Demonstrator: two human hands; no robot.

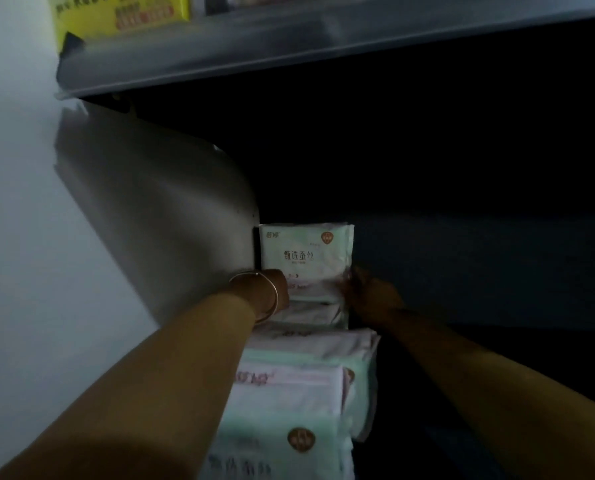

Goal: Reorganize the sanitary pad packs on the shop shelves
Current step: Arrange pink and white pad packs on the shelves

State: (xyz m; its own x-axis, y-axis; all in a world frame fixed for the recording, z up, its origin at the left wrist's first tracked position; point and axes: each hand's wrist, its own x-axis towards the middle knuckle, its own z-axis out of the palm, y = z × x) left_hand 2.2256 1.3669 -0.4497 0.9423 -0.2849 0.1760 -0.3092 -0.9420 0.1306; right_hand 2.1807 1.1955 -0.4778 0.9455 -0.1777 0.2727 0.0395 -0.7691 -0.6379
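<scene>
We work in a dark shelf bay under a grey upper shelf. A row of pad packs runs from us toward the back, ending at the upright rear pack against the left side panel. That pack lies straight ahead between both hands, long axis vertical. Left hand and right hand flank its lower part equally near; finger positions are too dim to tell.

Single head view, close, facing forward-down into dim shelf bay under upper shelf.
</scene>
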